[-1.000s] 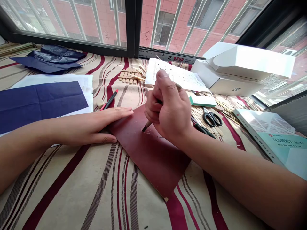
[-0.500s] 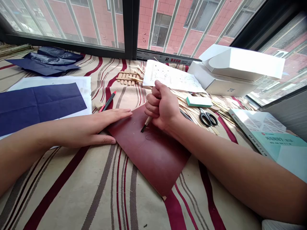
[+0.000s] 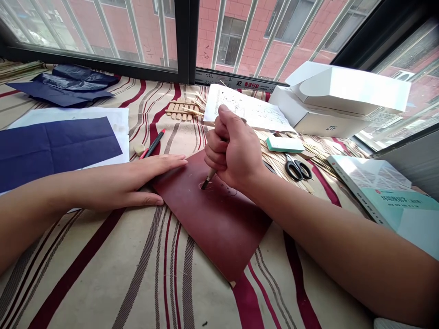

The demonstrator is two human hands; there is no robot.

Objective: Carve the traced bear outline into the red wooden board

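Note:
A dark red board [image 3: 219, 228], its bare corner pale like wood, lies at an angle on the striped cloth, with a few thin curved lines marked on its upper half. My right hand [image 3: 236, 148] is closed in a fist, thumb up, around a carving tool [image 3: 208, 178] with a light handle. The tool's dark metal tip touches the board beside a small round outline; most of the handle is hidden in the fist. My left hand [image 3: 147, 180] lies flat, fingers stretched out, over the board's left corner and the cloth, holding nothing.
Beyond my left hand lie a dark marker with a red tip [image 3: 155, 144] and dark blue paper [image 3: 58, 148] on white sheets. Scissors [image 3: 297, 169], a green-and-white block [image 3: 285, 145], thin wooden strips and a printed sheet [image 3: 247, 108] sit behind; a book [image 3: 394, 196] and white box [image 3: 318, 116] stand right.
My right fist has turned and risen slightly, with the tool still at nearly the same spot on the board. The left hand stays in place. The view has shifted a little.

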